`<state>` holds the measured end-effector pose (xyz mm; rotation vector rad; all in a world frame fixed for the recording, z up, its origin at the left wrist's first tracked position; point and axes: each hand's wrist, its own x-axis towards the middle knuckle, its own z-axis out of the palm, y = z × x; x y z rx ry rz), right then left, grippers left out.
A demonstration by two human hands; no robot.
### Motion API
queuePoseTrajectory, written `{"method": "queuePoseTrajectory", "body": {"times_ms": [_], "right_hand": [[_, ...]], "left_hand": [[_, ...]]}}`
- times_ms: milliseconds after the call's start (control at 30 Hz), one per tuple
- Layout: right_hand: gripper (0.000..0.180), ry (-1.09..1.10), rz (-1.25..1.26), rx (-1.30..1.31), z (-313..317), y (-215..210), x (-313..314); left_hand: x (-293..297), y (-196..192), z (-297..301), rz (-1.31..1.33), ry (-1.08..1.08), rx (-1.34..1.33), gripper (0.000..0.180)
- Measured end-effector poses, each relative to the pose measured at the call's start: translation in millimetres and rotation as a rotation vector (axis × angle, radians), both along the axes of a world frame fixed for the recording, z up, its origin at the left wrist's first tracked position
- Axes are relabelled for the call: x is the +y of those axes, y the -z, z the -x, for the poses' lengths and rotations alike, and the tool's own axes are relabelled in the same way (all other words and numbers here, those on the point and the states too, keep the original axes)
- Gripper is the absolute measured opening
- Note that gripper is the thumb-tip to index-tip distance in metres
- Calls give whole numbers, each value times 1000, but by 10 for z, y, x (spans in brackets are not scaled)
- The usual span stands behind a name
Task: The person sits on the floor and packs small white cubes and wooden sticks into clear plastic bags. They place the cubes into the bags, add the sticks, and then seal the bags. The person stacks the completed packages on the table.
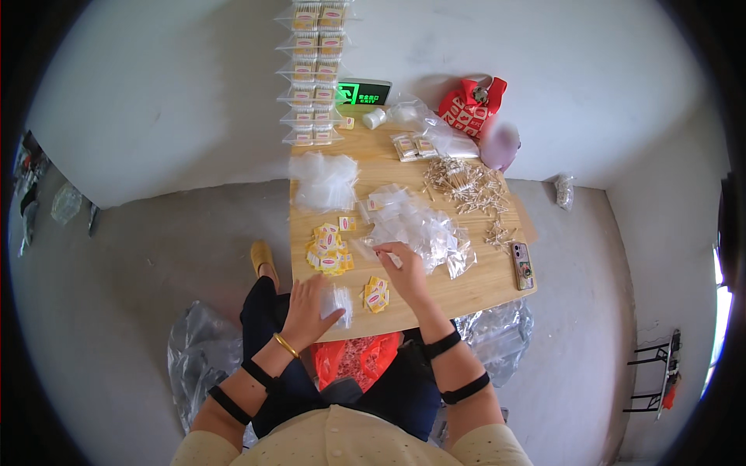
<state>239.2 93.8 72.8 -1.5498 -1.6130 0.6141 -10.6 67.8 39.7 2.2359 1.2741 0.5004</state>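
Note:
My left hand lies at the table's near edge with fingers stretched and thumb apart. Its thumb rests by a small stack of clear plastic bags. My right hand pinches a small clear plastic bag at the near side of a heap of clear bags. Between the hands sits a small pile of yellow-and-white cards. A larger pile of the same cards lies beyond my left hand. Loose cotton swabs are heaped at the far right of the table.
Tall stacked swab packs stand at the back left, beside a green exit sign. More clear bags lie below them. A red bag is at the back right, a phone on the right edge. A red plastic bag hangs at my lap.

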Motion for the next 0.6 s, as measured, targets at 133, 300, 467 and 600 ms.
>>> {"method": "queuePoseTrajectory", "body": {"times_ms": [133, 300, 467, 600], "right_hand": [[15, -306, 297, 330, -59, -354, -114], [13, -421, 297, 367, 155, -559, -272], [22, -357, 324, 490, 296, -585, -444], [26, -307, 308, 568, 337, -388, -506]], "left_hand": [[170, -397, -187, 72, -22, -497, 71], [268, -568, -226, 535, 63, -643, 35], [131, -564, -180, 547, -53, -787, 16], [76, -600, -191, 461, -187, -1002, 16]]}}
